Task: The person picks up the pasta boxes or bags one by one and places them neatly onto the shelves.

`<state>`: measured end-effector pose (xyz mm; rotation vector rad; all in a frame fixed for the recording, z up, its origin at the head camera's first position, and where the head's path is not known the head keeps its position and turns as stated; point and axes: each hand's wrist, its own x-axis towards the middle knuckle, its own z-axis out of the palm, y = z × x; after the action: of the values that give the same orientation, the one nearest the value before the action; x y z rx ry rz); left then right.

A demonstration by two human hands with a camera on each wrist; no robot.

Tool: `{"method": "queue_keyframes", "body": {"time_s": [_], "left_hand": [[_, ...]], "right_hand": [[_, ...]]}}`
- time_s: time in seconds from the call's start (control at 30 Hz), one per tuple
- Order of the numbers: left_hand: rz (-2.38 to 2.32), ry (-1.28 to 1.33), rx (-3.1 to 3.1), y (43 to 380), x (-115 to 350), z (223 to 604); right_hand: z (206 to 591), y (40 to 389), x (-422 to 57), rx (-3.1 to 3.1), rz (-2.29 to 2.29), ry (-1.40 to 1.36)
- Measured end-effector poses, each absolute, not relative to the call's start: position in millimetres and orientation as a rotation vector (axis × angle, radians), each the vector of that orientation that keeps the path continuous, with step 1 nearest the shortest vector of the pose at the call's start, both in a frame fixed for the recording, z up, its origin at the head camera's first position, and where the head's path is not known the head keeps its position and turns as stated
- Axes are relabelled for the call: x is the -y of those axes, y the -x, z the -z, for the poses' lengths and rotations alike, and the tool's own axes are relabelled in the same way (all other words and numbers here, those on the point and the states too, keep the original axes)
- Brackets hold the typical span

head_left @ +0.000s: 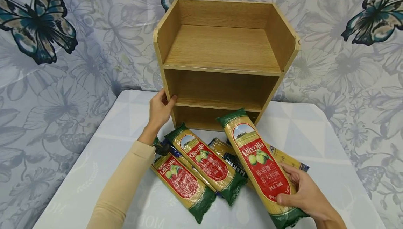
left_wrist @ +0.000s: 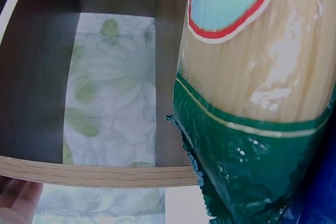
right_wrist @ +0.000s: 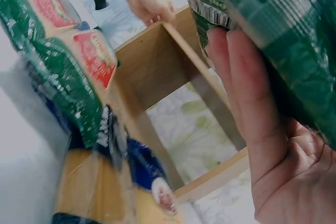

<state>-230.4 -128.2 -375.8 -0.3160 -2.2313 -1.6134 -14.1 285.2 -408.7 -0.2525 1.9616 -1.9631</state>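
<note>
A wooden shelf unit (head_left: 223,49) stands on the table, and my left hand (head_left: 160,110) grips its left side panel, thumb over the front edge. That hand's fingers show at the lower left of the left wrist view. My right hand (head_left: 306,192) holds a pack of spaghetti (head_left: 262,162) by its lower end, tilted, above other packs. Two similar red-labelled spaghetti packs (head_left: 204,160) (head_left: 179,180) lie at the left of the pile. In the right wrist view the held pack's green end (right_wrist: 283,35) fills the upper right, with the right fingers (right_wrist: 249,93) against it.
Blue-ended pasta packs (right_wrist: 89,182) lie partly under the others, in front of the shelf. A pale patterned cloth (head_left: 315,134) covers the table. Behind the shelf hangs a backdrop (head_left: 110,29) with flowers and butterflies.
</note>
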Motion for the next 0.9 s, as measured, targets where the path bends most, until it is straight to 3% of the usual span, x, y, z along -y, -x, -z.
{"method": "queue_keyframes", "body": {"time_s": [0.73,0.9], "left_hand": [[1.621,0.314,2.224,228,131,374],[1.628,0.321,2.209,246,135,396]], "right_hand": [[359,-3,-280,-2.085,2.190,0.307],[347,2,-282,-2.106,2.272,0.390]]}}
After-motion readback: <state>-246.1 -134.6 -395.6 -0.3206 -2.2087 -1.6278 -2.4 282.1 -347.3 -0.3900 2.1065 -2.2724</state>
